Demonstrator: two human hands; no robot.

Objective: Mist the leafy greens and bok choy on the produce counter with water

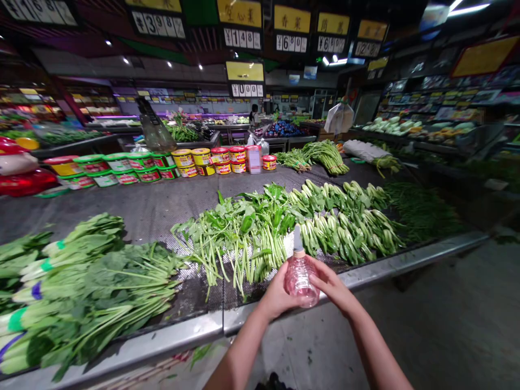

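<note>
A see-through pink bottle [299, 284] with a ribbed body, a light orange collar and a pale pointed top is held upright in front of me. My left hand [278, 292] wraps round its left side, and my right hand [328, 283] grips it from the right. The bottle hangs over the metal front edge [365, 279] of the vegetable stand. Just behind it lie leafy water spinach [247, 233] with long stems and bundles of small green bok choy [345, 227].
Left on the stand lie large leafy greens [109, 292] and taped bundles [36, 271]. Behind stands a row of stacked tubs [142, 168], with bunches of long green stems [325, 157] to their right. Price signs [239, 24] hang overhead. Grey floor [447, 319] lies to the right.
</note>
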